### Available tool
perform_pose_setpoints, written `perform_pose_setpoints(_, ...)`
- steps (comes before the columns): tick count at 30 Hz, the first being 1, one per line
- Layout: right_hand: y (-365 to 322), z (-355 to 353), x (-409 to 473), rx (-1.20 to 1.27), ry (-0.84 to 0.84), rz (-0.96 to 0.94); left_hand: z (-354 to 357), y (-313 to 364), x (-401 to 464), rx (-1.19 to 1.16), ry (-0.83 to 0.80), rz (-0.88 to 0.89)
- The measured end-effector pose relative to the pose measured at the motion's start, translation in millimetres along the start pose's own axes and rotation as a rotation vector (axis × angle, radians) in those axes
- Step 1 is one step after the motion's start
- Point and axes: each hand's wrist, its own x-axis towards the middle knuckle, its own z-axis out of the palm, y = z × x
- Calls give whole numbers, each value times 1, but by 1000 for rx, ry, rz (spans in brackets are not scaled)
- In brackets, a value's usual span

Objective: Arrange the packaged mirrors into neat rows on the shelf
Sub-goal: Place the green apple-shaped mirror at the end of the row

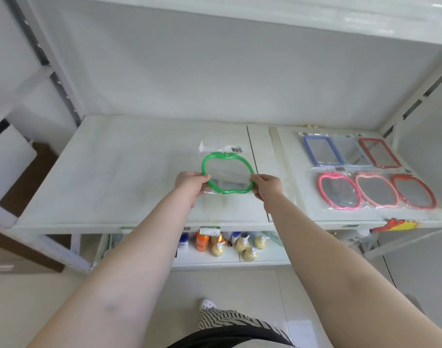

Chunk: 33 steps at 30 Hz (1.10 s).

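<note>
While the left hand (189, 183) and right hand (266, 187) pinch opposite sides of the green apple-shaped plastic-framed mirror in its clear bag (227, 173), it hovers over the white shelf (114, 172). Right of the right hand, six bagged mirrors (368, 172) lie in two rows.

both arms are bare from the hands back to the frame's lower edge, with no sleeves, watch, rings or bracelets in view. the left hand (191, 183) and right hand (266, 187) wear no gloves. low in the view a garment (230, 320) with a black-and-white zigzag stripe pattern shows, and below it a black band (230, 335) curves across. a white shoe (208, 304) with small dark holes peeks out just above the garment.
</note>
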Motion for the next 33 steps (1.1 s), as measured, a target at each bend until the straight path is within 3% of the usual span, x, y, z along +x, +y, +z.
perform_pose_setpoints(7, 58, -19, -87, -30, 19, 108, -28, -71, -60, 11, 20, -72)
perform_pose_setpoints(15, 89, -74, -123, -35, 118, 66, 1, -100, -103, 51, -42, -80)
perform_pose_setpoints(22, 98, -153, -122, 54, 176, 71, 77, -111, -122, 112, -84, -8)
perform_pose_setpoints(33, 112, -344, -80, -9, 232, 94, 263, -166, -170, 76, -112, -25)
